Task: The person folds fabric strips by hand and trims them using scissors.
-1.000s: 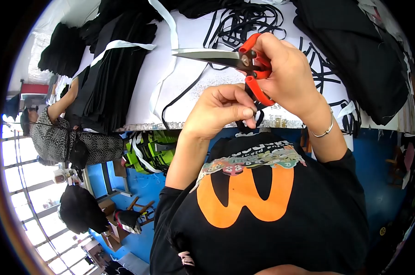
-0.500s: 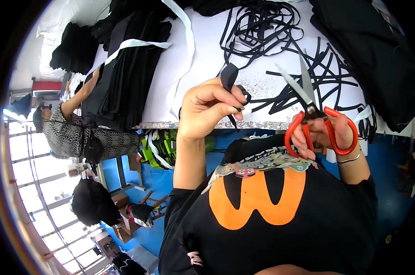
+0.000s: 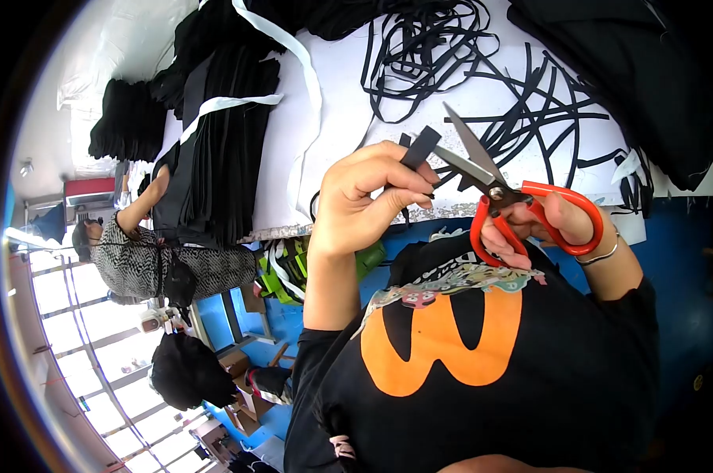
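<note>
My left hand (image 3: 366,197) pinches a black fabric strip (image 3: 422,147) between thumb and fingers, its flat end standing up above the knuckles. My right hand (image 3: 542,225) has its fingers through the red handles of a pair of scissors (image 3: 495,194). The blades are spread apart and point up and left, the lower one reaching close to the strip at my left fingertips. Beyond both hands, cut black strips (image 3: 530,118) lie crossed over each other on the white table (image 3: 289,169).
A tangle of long black strap (image 3: 427,55) lies at the back of the table. Stacked black fabric pieces (image 3: 222,150) with a white band (image 3: 230,102) stand on the left, where another person (image 3: 159,256) reaches in. More black cloth (image 3: 632,87) covers the right side.
My right hand has brought the scissors left and slightly down, close to my left hand. The strip in my left hand now points up and right. The view has turned slightly.
</note>
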